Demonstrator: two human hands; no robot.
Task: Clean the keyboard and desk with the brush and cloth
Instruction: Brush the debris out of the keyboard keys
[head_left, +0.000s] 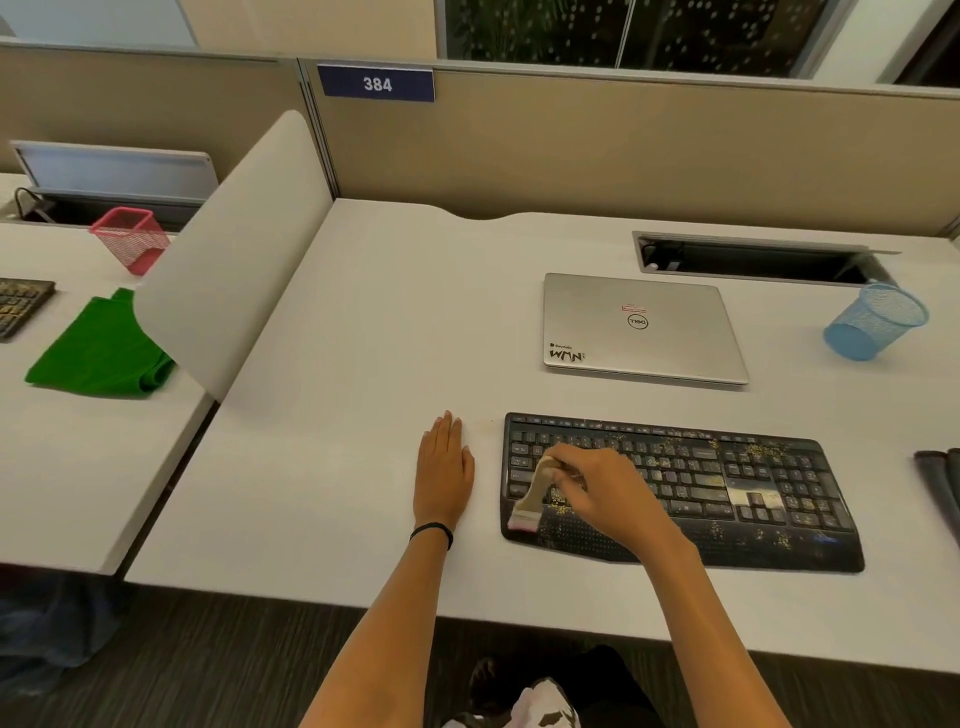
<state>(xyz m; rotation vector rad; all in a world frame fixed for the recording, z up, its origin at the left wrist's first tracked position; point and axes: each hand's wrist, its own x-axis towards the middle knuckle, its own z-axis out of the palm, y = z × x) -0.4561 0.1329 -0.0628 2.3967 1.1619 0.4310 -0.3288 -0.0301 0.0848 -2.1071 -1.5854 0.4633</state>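
Now the right hand (597, 483) grasps the brush (532, 493), fingers curled round its pale handle, over the left part of the black keyboard (727, 483). The brush slants down and to the left, and its pinkish bristles touch the keyboard's front left corner. Small yellowish crumbs (753, 449) are scattered over the keys and the palm rest, thickest near the top right and just beside the bristles. The left hand (442, 473) lies flat and released on the white desk (363, 338), palm down, just beside the keyboard's left end but not touching it; a dark band (434, 531) circles its wrist. Behind the keyboard a closed silver laptop (639, 327) lies on the desk, with a blue mesh cup (872, 322) to its right. The green cloth (98, 348) lies on the neighbouring desk, beyond the curved divider (234, 249), well apart from both hands, near a pink mesh cup (132, 236)
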